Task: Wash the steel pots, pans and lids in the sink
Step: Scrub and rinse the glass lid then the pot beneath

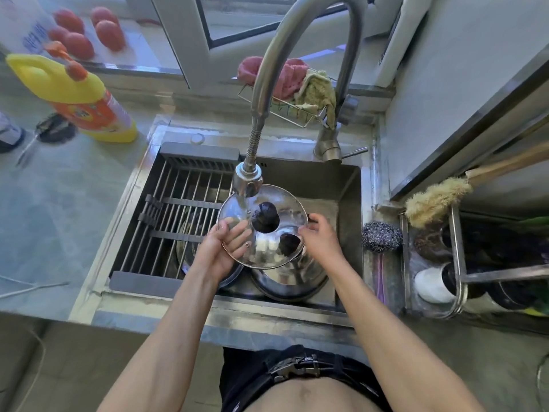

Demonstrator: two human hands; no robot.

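The person holds a glass lid [262,226] with a metal rim over the middle of the sink [347,185], directly under the head of the tap [248,179]. The lid is tilted, and its black knob [265,217] faces the camera. The left hand [221,246] supports the lid at its 8 o'clock edge: the fingers lie behind the glass and show through it, and the thumb is curled over the rim in front. The right hand [319,233] meets the rim at 3 o'clock; its fingers are bent at the edge, but I cannot tell if they really grip it or only touch it.

Below the lid, at 6 o'clock in the sink, stands a steel pot [289,281] under a second lid with a dark knob [288,243]. A drying rack [178,209] covers the left half of the sink, and another steel pot is partly seen under its bars.

On the counter at 3 o'clock from the sink lies a steel scrubber [381,236], and a brush [436,200] is just beyond it. At 10 o'clock stands a yellow detergent bottle [77,93], with tomatoes [78,44] behind it on the window sill. Cloths [300,84] hang in a wire basket at 12 o'clock.
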